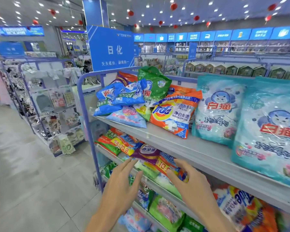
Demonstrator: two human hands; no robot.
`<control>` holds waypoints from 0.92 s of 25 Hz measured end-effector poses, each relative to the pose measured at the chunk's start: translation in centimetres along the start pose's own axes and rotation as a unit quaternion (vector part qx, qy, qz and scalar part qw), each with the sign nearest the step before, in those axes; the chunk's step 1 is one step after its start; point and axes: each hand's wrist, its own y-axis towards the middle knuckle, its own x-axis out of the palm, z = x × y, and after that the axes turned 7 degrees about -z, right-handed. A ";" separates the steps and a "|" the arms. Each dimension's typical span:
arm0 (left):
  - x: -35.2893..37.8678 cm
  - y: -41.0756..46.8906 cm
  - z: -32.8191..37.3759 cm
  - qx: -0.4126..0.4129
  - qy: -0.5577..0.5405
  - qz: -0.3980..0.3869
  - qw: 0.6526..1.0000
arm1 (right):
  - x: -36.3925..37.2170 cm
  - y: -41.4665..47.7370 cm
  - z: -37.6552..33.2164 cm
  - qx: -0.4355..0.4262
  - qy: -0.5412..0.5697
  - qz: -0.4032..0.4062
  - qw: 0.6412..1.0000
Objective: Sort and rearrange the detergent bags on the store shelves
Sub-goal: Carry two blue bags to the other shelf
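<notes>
The left hand and the right hand were both open, fingers spread and holding nothing, side by side just before the mixed detergent bags at 12 o'clock under the top shelf, probably to lift one between two palms. On that shelf a jumbled heap lay at 11 o'clock, while the teal bags at 2 o'clock stood upright, seemingly already arranged
</notes>
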 end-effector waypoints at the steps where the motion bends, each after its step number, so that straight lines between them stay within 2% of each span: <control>1: -0.3 1.4 -1.0 0.005 -0.005 -0.002 1.000 | 0.6 1.2 -0.6 0.001 0.000 0.003 1.000; 10: -7.1 18.5 -12.2 0.033 -0.029 0.008 0.999 | 7.7 17.4 -8.8 -0.012 0.027 0.065 0.997; 13: -10.4 24.4 -15.7 -0.005 -0.045 0.011 0.999 | 8.7 23.5 -11.8 -0.002 0.031 0.099 0.995; 18: -14.1 32.7 -19.1 -0.048 -0.074 0.065 0.994 | 9.8 32.9 -15.4 0.038 0.039 0.150 0.987; 21: -14.1 36.7 -20.9 -0.036 -0.085 0.053 0.994 | 10.4 37.1 -16.6 0.064 0.080 0.146 0.984; 23: -13.4 39.0 -22.6 -0.071 -0.092 0.034 0.993 | 10.6 39.2 -17.0 0.078 0.101 0.143 0.981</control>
